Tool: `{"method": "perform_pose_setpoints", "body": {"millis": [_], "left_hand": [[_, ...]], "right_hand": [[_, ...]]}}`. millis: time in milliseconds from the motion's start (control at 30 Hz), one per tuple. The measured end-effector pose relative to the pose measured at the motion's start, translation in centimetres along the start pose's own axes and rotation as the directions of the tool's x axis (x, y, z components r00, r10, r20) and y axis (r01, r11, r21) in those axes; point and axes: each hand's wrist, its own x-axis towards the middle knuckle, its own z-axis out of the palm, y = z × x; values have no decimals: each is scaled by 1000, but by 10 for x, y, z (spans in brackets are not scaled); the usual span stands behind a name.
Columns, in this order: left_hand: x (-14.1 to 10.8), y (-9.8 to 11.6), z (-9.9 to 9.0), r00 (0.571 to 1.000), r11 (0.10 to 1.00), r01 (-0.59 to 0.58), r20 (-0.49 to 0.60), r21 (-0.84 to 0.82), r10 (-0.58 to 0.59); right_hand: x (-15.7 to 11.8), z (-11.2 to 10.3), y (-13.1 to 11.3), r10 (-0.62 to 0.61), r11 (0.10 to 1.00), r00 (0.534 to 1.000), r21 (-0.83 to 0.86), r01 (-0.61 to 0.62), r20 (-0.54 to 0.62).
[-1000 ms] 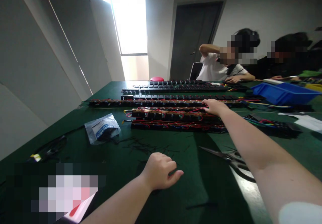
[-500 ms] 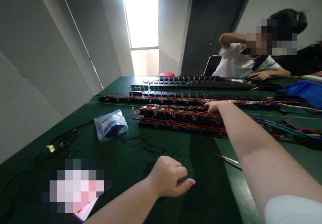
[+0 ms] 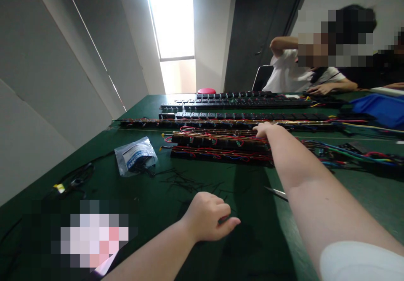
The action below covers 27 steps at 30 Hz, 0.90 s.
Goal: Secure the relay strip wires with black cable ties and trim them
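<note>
My left hand (image 3: 210,216) rests above the green table with its fingers curled in and the thumb sticking out; nothing shows in it. Scattered thin black cable ties (image 3: 186,183) lie just beyond it. Stretched forward, my right hand (image 3: 264,129) has its fingers bent down on a black power strip with exposed wiring (image 3: 221,140), at its far edge. The fingertips are partly hidden. Red and blue wires and brass-coloured bars run along this strip. A second wired strip (image 3: 221,155) lies on its near side. Under my right forearm, a pointed metal blade (image 3: 276,193) shows partly.
A clear plastic bag (image 3: 136,157) with black contents lies left, near a black cable (image 3: 77,182). Further long strips (image 3: 233,103) lie across the back. Coloured wires (image 3: 353,157) and a blue bin (image 3: 378,108) are right. A person (image 3: 290,72) sits across the table.
The whole view has shifted slightly, so everything sits a little further left and up. Both hands keep nearly the same pose and place relative to the table and strips.
</note>
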Motion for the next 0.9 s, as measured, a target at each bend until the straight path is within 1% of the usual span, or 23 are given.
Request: {"method": "perform_pose_setpoints", "body": {"millis": [133,233,467,633,767,900], "left_hand": [[1,1,-1,1000,1000,5,-27,-13,-5],[1,1,-1,1000,1000,11,-14,-14,-12],[1,1,-3,999,1000,29,39,-12,-28],[0,0,-3,998,1000,22,52,20,-23],[-1,0,-2,999,999,20,40,42,-22],[-2,-1,-2,999,996,3,36,84,-6]], "right_hand": [[-11,-14,-10,-7,1000,997,-27,9,79],[-22,-24,-15,-7,999,998,-52,11,66],[-48,-47,-23,-2,995,996,-103,-7,-87],[-69,-64,-20,56,992,979,-102,-77,-195],[-92,-81,-10,129,985,946,-76,-158,-298],[-127,-97,-1,210,969,891,-36,-245,-402]]}}
